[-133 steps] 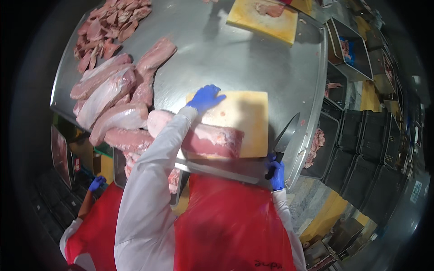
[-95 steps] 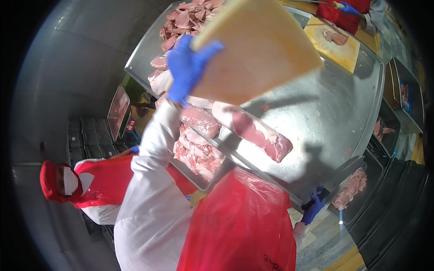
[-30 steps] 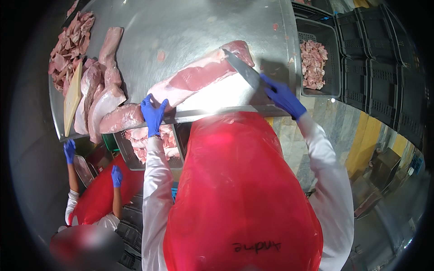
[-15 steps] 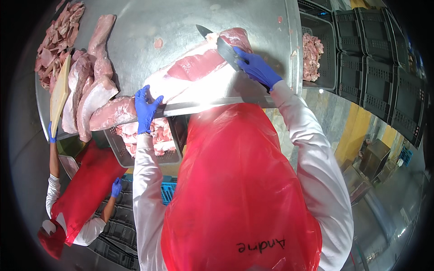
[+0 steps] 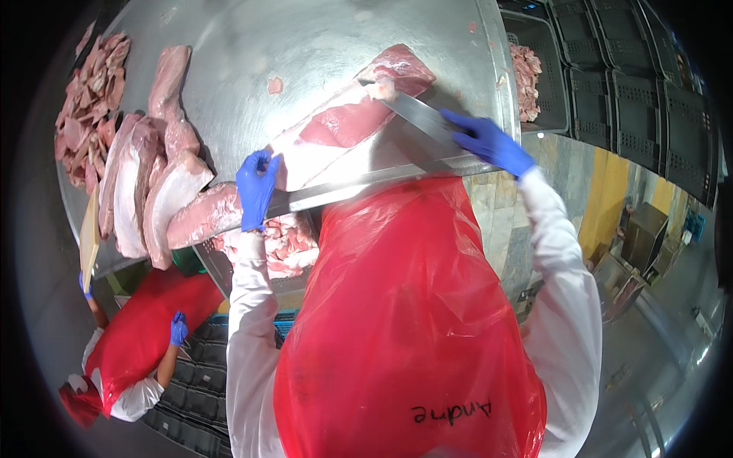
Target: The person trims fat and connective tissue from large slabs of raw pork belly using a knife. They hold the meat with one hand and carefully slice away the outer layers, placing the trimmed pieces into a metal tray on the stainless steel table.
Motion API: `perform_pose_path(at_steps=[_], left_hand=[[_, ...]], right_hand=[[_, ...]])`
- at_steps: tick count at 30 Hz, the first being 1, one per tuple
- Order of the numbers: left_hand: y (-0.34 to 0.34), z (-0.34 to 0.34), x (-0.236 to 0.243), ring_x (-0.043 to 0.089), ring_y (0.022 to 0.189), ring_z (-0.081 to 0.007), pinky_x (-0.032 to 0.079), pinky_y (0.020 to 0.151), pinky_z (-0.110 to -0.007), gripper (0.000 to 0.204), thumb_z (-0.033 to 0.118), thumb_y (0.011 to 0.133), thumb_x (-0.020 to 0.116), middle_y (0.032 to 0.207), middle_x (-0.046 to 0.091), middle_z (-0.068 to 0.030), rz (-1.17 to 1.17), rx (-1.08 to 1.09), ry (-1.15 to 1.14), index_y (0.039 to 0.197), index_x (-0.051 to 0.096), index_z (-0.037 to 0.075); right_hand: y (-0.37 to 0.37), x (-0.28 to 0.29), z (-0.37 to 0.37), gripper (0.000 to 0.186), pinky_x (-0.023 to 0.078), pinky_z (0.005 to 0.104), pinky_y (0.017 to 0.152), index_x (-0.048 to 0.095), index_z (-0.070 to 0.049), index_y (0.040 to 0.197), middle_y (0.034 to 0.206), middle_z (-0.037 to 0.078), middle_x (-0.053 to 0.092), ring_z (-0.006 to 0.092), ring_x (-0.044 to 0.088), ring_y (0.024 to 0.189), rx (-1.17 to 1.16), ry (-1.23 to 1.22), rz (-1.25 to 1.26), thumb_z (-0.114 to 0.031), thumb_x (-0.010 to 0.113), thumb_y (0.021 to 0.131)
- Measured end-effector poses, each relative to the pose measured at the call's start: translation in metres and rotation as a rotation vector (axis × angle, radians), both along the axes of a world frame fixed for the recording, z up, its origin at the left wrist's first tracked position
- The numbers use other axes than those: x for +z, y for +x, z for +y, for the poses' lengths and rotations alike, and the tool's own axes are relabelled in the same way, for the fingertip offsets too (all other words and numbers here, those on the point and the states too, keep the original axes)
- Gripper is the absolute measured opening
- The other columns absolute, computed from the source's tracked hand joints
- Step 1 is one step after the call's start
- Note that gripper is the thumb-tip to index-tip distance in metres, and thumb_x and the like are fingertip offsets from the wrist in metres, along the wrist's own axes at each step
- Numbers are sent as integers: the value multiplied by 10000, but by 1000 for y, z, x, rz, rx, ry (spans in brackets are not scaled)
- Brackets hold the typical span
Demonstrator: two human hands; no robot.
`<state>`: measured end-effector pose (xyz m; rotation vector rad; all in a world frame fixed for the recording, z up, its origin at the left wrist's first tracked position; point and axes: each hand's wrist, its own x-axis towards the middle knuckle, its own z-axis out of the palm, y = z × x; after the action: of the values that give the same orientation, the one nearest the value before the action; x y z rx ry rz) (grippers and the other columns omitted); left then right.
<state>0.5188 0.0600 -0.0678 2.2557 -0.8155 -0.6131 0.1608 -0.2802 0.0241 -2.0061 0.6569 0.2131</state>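
Note:
A long slab of pork, pink with a white fat edge, lies on the steel table near its front rim. My right hand, in a blue glove, grips a long knife whose blade rests on the slab's far right end. My left hand, also blue-gloved, presses flat on the slab's near left end, fingers spread. My red plastic apron fills the lower middle of the view.
Several pork slabs lie stacked at the table's left, with a heap of smaller cuts beyond. A bin of meat pieces sits below the table edge. Dark crates stand right, one holding trimmings. Another person in a red apron bends low left.
The yellow cutting board was lifted away and the pork slab now lies on bare steel. Over the last second my right hand drew the knife back to the slab's right end.

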Motion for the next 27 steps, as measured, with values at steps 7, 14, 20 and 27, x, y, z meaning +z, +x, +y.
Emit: perform_pose_path(at_steps=[7,14,20,27], left_hand=[[-62,-193,9,648,973,-402,526,817,-481,598,505,872,681,1108,633,-207,-274,-525,-38,1185,602,2],[-31,-230,-8,665,824,-446,525,736,-537,355,333,1004,495,893,679,-266,-153,-789,39,995,638,7],[-21,-216,-5,621,836,-459,495,720,-504,235,245,1003,554,905,648,-244,-35,-747,-238,1030,622,21],[-13,-226,14,626,827,-431,511,716,-476,231,214,980,590,945,623,-210,-160,-925,-236,1139,611,48]], right_hand=[[-80,85,12,545,404,256,541,494,-289,1497,662,-48,477,53,371,565,-575,-41,317,-112,599,993],[-46,35,73,528,422,275,585,513,-218,1482,642,12,491,76,401,588,-674,14,116,-107,601,972],[-13,-2,77,520,476,336,638,502,-182,1478,728,173,641,149,503,599,-530,65,48,-143,547,962],[9,-37,10,524,470,305,661,467,-172,1504,802,133,682,121,499,647,-224,-17,9,-153,559,988]])
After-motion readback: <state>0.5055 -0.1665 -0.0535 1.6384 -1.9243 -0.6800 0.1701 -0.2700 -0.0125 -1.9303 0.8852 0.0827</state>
